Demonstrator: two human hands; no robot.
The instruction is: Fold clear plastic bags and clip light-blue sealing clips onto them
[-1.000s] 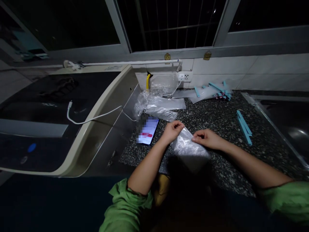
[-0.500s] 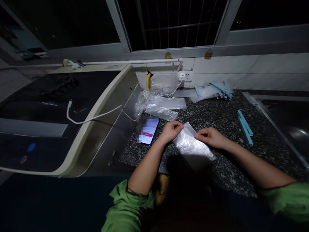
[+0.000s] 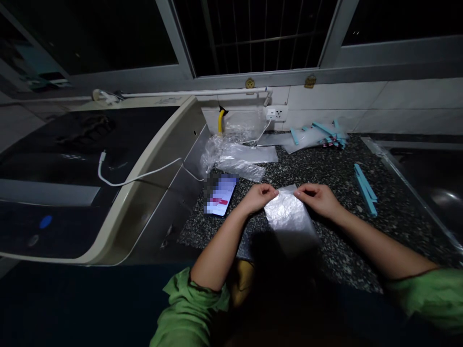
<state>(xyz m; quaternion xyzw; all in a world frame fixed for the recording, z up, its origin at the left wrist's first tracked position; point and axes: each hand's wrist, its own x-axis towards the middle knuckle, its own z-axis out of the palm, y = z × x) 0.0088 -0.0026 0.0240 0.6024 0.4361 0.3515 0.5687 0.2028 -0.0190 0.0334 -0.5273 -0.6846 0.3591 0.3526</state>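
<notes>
A small clear plastic bag [image 3: 289,217] lies on the speckled dark counter [image 3: 325,173] in front of me. My left hand [image 3: 258,196] pinches its top left corner. My right hand [image 3: 318,198] pinches its top right corner. The bag's top edge runs straight between the two hands and its lower part rests flat toward me. Both forearms come up from green sleeves.
A lit phone [image 3: 220,195] lies left of my left hand. More clear bags [image 3: 238,156] are piled behind it. Blue strips [image 3: 365,189] lie at right, further ones [image 3: 327,135] by the wall. A white cable [image 3: 133,176] crosses a dark appliance top. A metal sink [image 3: 430,173] is at far right.
The bag has turned from slanted to squared up, and both hands have slid to its top corners, the right hand moving up and away from me.
</notes>
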